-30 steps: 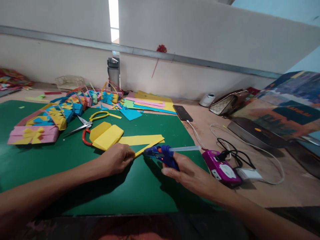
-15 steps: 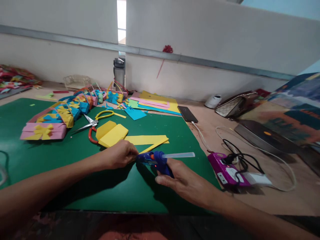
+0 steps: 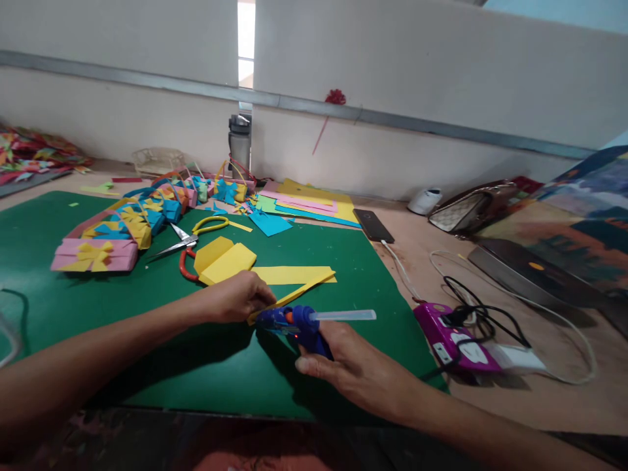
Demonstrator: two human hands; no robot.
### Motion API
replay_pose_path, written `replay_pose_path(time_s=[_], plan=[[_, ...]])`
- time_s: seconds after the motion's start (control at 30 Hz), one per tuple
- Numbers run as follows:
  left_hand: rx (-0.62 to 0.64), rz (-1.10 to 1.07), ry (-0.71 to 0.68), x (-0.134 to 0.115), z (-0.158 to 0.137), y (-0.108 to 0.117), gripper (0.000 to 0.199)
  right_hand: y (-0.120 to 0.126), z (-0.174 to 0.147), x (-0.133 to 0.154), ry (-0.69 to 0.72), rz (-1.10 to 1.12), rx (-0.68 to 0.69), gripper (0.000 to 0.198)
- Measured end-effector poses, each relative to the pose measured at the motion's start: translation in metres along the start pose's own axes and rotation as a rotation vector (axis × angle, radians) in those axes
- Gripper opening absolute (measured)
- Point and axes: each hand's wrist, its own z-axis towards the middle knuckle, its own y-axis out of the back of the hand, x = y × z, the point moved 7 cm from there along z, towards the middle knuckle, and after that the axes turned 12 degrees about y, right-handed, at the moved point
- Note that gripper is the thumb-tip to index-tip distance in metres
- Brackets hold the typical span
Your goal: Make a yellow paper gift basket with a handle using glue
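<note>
**Glue gun held at a yellow paper strip**

A blue glue gun (image 3: pixel 309 330) is gripped in the right hand (image 3: pixel 346 366), with a clear glue stick (image 3: pixel 346 315) jutting from its back and a small red light lit on its side. A narrow yellow strip (image 3: pixel 307 288) is pinched near its closer end by the fingers of the left hand (image 3: pixel 245 297). The nozzle is held right beside those fingers, at the strip — whether paper is touched by it cannot be told.

Beyond the hands, a wider yellow strip (image 3: pixel 297 275) is laid flat on the green mat (image 3: pixel 363 275), near a folded yellow paper piece (image 3: pixel 228 263). Opened scissors (image 3: pixel 190 242) are seen just left of that piece. Farther left, small paper bags — the nearest a pink one (image 3: pixel 95 254) with a yellow bow — are lined up. At right, a purple power strip (image 3: pixel 449 337) is set on the desk (image 3: pixel 540 405).
</note>
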Motion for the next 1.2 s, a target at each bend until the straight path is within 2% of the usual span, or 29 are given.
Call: replay_pose_path(time_s=[0.33,0.57,0.9,1.2], plan=[[0.017,0.02,0.018,0.0,0.0,0.0,0.025,-0.001,-0.002,0.005,0.042,-0.021,-0.022,0.023],[0.019,0.026,0.01,0.001,0.001,-0.001,0.028,0.007,-0.006,-0.004,-0.058,-0.067,-0.047,0.019],[-0.008,0.109,0.036,-0.003,0.0,0.0,0.027,0.033,-0.019,-0.017,-0.182,-0.08,-0.192,0.025],[-0.002,0.117,0.013,-0.012,-0.004,0.0,0.025,0.05,-0.024,-0.025,-0.117,-0.032,-0.334,0.025]])
